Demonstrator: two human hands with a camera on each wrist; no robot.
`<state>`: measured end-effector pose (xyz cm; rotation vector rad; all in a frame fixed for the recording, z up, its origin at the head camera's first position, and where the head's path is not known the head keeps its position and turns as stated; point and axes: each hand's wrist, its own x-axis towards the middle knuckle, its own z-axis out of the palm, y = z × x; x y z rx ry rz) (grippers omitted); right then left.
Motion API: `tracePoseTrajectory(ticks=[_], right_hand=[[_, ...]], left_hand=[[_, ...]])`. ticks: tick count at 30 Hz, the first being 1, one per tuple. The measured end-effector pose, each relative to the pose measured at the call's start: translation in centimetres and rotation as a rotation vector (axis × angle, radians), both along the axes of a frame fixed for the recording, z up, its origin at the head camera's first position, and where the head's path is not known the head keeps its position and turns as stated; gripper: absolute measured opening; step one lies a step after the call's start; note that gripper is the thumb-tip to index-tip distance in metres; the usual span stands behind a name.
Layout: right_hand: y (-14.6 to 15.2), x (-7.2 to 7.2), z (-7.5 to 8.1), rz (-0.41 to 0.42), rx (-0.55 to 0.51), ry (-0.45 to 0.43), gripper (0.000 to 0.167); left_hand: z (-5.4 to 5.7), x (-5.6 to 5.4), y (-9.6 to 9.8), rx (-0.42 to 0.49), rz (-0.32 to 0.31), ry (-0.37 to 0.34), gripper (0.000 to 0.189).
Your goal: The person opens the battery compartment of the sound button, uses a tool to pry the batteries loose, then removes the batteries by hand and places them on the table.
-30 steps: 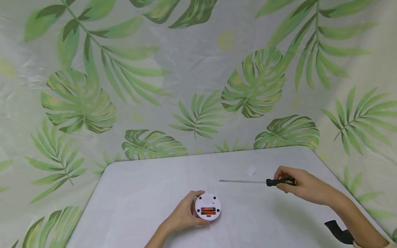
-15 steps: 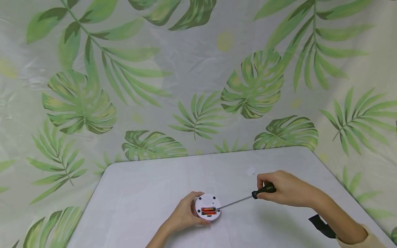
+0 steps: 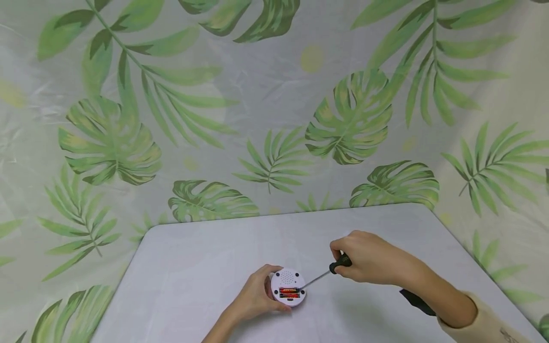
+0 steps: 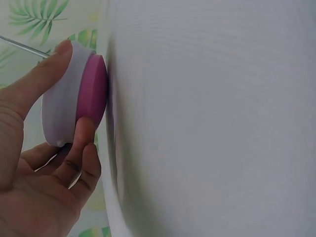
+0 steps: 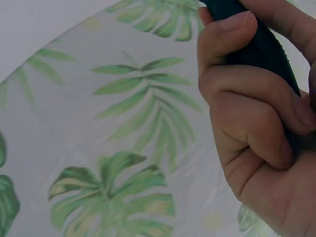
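Note:
Near the front middle of the table, my left hand (image 3: 256, 294) grips a small round white device (image 3: 288, 277) by its side. Its underside, with speaker holes and black dots, faces up. Two red batteries (image 3: 289, 292) sit in its open compartment. In the left wrist view the device (image 4: 61, 106) shows a pink part (image 4: 92, 89) on the table side, thumb and fingers around it. My right hand (image 3: 369, 257) holds a screwdriver (image 3: 340, 263) by its black handle, the shaft slanting down left to the batteries' right end. Curled fingers wrap the screwdriver handle (image 5: 261, 49) in the right wrist view.
The white table (image 3: 193, 267) has rounded far corners. A black flat piece (image 3: 417, 302) lies partly hidden under my right forearm. Behind the table hangs a leaf-patterned sheet (image 3: 274, 95).
My right hand has come left and lower with the screwdriver, whose tip went from above the table to the battery compartment. My left hand and the device stay about where they were.

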<state>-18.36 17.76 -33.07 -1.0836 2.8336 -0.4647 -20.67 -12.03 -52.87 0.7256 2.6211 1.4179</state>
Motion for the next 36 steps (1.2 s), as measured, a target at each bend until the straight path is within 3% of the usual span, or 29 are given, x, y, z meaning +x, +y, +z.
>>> tracePoseTrajectory(ticks=[4,9,16,27,36], right_hand=[[-1.1,-0.5,0.6,0.045,0.016,0.012,0.020],[0.8,-1.9,0.1,0.077,-0.064,-0.100,0.017],[5.4,-3.9,-4.0,0.095,-0.265,-0.260,0.013],[9.1,-4.4,-10.8,0.119,-0.511,-0.328,0.004],[10.2,-3.7,-13.0,0.066,-0.593,-0.372,0.005]], left_hand=[[0.2,0.1,0.0,-0.029,0.018,0.031,0.092],[0.2,0.2,0.0,-0.068,0.028,0.062,0.093],[-0.1,0.1,-0.4,-0.059,0.022,0.064,0.094],[-0.4,0.2,-0.6,-0.042,0.031,0.015,0.096],[-0.2,0.2,-0.8,-0.025,0.038,0.006,0.094]])
